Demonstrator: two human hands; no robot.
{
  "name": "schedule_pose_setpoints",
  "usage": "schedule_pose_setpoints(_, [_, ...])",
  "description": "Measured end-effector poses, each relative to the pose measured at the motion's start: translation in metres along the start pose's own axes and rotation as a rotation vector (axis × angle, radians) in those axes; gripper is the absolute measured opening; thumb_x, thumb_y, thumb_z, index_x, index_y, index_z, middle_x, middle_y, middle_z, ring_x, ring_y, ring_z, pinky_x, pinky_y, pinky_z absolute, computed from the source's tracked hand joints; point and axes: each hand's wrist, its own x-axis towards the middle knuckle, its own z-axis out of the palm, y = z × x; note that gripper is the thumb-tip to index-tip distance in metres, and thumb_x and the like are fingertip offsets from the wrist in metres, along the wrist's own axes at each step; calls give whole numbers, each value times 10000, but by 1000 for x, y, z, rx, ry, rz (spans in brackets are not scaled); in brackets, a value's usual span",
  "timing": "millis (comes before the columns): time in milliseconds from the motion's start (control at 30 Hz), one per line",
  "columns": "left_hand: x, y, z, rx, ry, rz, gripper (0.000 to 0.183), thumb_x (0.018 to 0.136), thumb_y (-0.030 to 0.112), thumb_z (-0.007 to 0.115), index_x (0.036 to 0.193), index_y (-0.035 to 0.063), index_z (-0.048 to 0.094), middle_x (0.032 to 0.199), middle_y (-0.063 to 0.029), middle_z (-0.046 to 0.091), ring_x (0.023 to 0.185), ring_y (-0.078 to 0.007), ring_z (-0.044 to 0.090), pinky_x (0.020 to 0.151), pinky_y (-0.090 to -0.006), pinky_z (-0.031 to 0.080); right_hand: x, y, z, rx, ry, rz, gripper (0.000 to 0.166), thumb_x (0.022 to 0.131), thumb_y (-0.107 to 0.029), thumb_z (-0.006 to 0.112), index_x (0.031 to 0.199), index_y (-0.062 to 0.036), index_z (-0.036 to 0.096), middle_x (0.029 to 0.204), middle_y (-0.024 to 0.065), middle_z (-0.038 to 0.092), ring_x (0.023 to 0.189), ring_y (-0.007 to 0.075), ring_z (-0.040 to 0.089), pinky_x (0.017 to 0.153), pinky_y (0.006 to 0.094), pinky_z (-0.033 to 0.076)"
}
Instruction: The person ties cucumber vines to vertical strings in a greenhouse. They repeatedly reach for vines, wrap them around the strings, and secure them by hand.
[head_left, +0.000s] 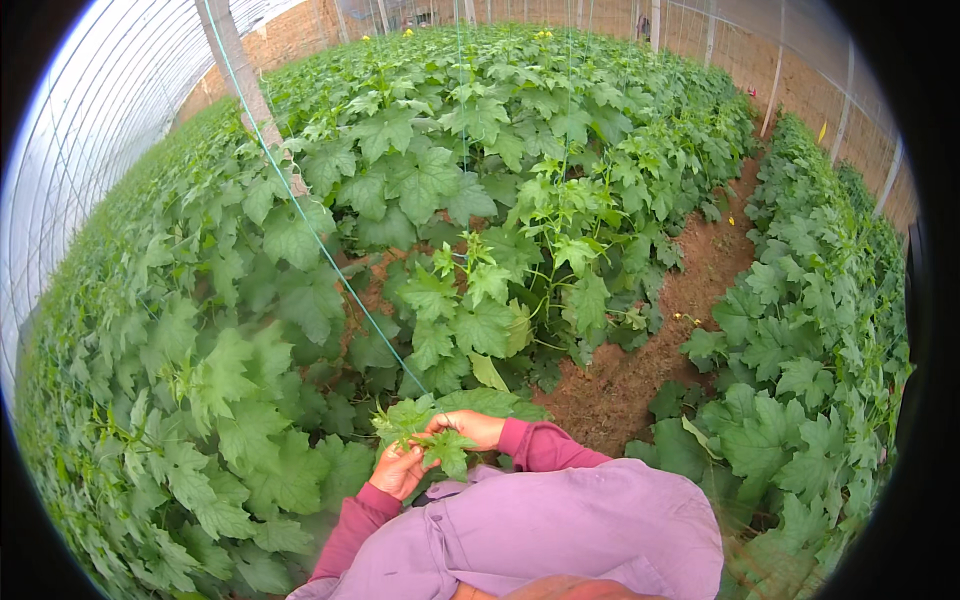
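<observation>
Close in front of my body, both hands meet at the leafy tip of a vine shoot (448, 452). My left hand (397, 471) pinches the shoot from below and the left, thumb against fingers. From the right, my right hand (476, 429) curls its fingers around the same tip. A taut turquoise twine (322, 251) slants down from the upper left and reaches the shoot at my right fingers. Leaves and fingers hide how twine and stem meet. Broad lobed leaves (491, 401) lie just beyond my hands.
Dense rows of leafy vines (420, 180) surround me. A bare soil path (697, 262) runs away on the right. A grey post (247, 82) stands at the upper left, near the curved greenhouse wall (82, 165). More strings (461, 90) hang among the plants ahead.
</observation>
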Motion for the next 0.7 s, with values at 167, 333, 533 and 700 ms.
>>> schedule_pose_setpoints(167, [-5, 1, 8, 181, 181, 33, 145, 848, 89, 610, 991, 71, 613, 1002, -9, 626, 881, -93, 571, 715, -269, 478, 1, 14, 8, -359, -28, 2, 456, 653, 107, 458, 1058, -43, 603, 868, 83, 591, 826, 160, 530, 763, 281, 427])
schedule_pose_setpoints(333, [-8, -4, -9, 765, 287, 316, 38, 827, 35, 617, 864, 31, 625, 878, -18, 642, 752, -67, 561, 669, -227, 458, 1, -12, 10, -292, -210, 160, 251, 717, -21, 564, 960, -51, 616, 739, 46, 592, 697, 124, 530, 660, 288, 429])
schedule_pose_setpoints(533, [-25, 9, -5, 1234, 295, 453, 138, 735, -46, 627, 854, 23, 611, 795, -43, 619, 682, -132, 581, 641, -252, 467, 0, -4, 14, -121, -207, 112, 184, 766, -30, 545, 944, -40, 590, 804, 4, 599, 743, 81, 517, 704, 251, 432])
schedule_pose_setpoints(700, [-38, 19, 17, 1529, 290, 593, 281, 594, -62, 670, 829, 50, 565, 798, -95, 588, 711, -270, 586, 608, -313, 461, 0, -5, 22, -148, -265, 144, 194, 803, 22, 503, 979, -34, 565, 841, -28, 564, 800, 52, 492, 765, 222, 419])
